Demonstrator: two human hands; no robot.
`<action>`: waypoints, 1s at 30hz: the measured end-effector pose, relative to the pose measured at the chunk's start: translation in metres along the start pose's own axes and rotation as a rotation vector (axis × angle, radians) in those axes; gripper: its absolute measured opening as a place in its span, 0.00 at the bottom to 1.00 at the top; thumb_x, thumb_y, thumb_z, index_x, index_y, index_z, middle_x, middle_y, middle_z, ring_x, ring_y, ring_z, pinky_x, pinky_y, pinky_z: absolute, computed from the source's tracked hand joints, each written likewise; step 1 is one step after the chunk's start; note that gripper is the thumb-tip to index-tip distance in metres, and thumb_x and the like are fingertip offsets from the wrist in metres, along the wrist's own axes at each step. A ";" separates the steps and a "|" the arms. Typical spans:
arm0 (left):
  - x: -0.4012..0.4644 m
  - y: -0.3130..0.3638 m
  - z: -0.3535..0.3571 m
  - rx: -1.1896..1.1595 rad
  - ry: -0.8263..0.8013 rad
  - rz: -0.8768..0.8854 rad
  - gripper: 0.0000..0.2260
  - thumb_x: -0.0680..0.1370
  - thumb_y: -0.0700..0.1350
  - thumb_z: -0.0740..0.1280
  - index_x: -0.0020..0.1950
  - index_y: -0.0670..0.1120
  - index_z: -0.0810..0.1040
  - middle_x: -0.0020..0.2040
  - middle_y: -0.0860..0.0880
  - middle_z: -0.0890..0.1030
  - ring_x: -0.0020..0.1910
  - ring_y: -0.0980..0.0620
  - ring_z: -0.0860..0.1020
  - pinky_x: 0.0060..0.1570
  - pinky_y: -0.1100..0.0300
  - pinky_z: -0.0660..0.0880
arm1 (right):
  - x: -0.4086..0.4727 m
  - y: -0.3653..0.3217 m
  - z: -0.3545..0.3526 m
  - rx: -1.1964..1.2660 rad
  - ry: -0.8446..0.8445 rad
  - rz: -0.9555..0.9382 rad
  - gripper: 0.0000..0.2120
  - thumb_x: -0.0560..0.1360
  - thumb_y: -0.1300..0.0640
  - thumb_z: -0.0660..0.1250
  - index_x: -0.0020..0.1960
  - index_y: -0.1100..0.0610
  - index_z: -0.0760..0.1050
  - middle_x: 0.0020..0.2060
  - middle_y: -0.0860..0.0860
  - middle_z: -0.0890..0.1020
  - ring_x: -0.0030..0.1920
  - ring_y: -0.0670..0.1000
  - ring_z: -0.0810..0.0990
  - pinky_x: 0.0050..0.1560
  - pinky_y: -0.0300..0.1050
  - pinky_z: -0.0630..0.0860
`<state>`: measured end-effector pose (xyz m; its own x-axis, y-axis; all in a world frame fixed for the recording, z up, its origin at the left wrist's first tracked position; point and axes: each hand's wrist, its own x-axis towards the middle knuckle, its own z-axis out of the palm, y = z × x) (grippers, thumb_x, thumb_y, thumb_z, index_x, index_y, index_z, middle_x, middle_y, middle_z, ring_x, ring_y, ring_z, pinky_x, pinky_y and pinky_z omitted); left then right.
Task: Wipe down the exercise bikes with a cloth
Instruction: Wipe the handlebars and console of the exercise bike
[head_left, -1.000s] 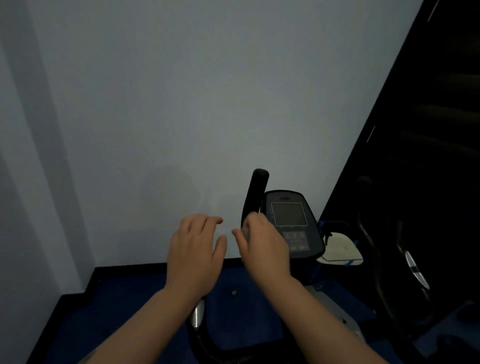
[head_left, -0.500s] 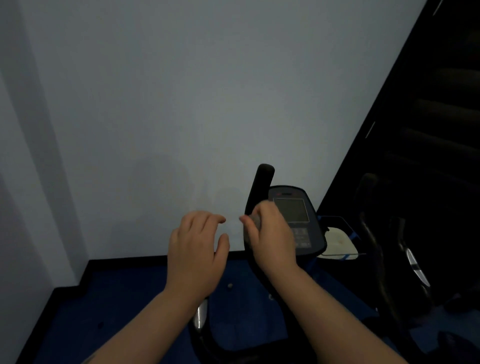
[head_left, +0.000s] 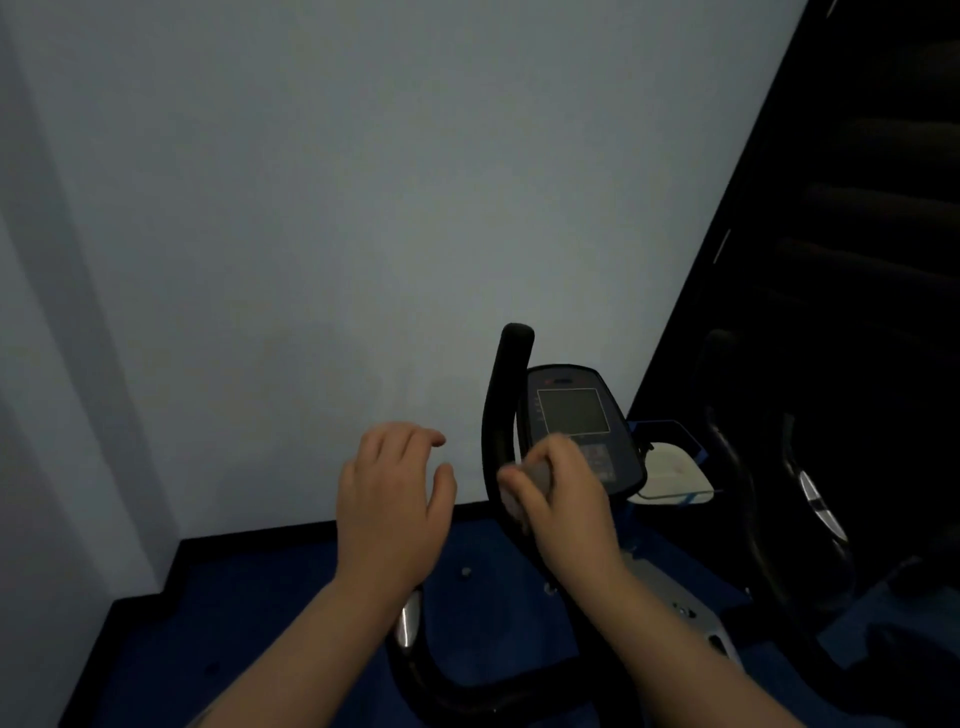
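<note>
At the left of the centre, the left hand (head_left: 392, 499) hangs in the air with the fingers loosely spread and it holds nothing; below its wrist a shiny part of the bike's left handlebar (head_left: 408, 618) shows. To the right of it, the right hand (head_left: 563, 493) has its fingers curled around a small pale wad, probably the cloth (head_left: 535, 475), and presses it against the black right handlebar (head_left: 501, 415), which rises upright to a rounded tip in the middle of the frame. Just beside the hand, further right, stands the console (head_left: 574, 415) with a dark screen and buttons. The step in hand seems to be wiping this bar. To do it well, I think the cloth should wrap around the bar and slide along its whole length up to the tip, turning so that the back side is also cleaned; the free hand could steady the bike. The console should be wiped gently, since hard pressure may push the buttons. The room is dim: a pale wall (head_left: 311, 208) fills the upper left and centre, a black skirting runs under it, and the floor (head_left: 260, 623) is dark blue. At the far right a second bike (head_left: 769, 519) stands in shadow, and a white object (head_left: 670, 470) lies between the two bikes; I cannot tell what it is.
</note>
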<state>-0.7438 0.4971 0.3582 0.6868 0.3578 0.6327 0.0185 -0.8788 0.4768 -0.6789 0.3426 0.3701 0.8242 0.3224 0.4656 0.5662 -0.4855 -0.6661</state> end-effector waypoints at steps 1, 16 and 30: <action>0.000 0.000 0.000 0.000 0.001 0.005 0.13 0.75 0.49 0.58 0.54 0.48 0.77 0.50 0.53 0.77 0.54 0.55 0.69 0.45 0.59 0.66 | 0.014 -0.005 0.006 0.036 0.022 0.024 0.11 0.75 0.50 0.68 0.41 0.51 0.67 0.40 0.45 0.72 0.39 0.40 0.72 0.35 0.36 0.65; -0.001 -0.001 -0.001 -0.022 0.018 0.028 0.12 0.75 0.50 0.56 0.51 0.49 0.77 0.48 0.54 0.76 0.52 0.55 0.70 0.44 0.59 0.67 | -0.022 -0.003 -0.002 -0.231 -0.064 -0.012 0.14 0.73 0.37 0.63 0.50 0.43 0.62 0.48 0.45 0.67 0.49 0.46 0.68 0.43 0.45 0.72; 0.000 0.000 0.002 0.043 0.019 0.018 0.07 0.74 0.48 0.61 0.49 0.51 0.77 0.48 0.56 0.75 0.51 0.55 0.71 0.43 0.60 0.67 | 0.097 -0.055 -0.008 -0.007 0.340 -0.213 0.07 0.78 0.54 0.63 0.53 0.53 0.67 0.52 0.51 0.69 0.46 0.47 0.73 0.45 0.44 0.73</action>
<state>-0.7428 0.4967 0.3567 0.6731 0.3476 0.6528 0.0376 -0.8976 0.4392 -0.6306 0.3940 0.4566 0.6373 0.1298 0.7596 0.7226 -0.4431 -0.5306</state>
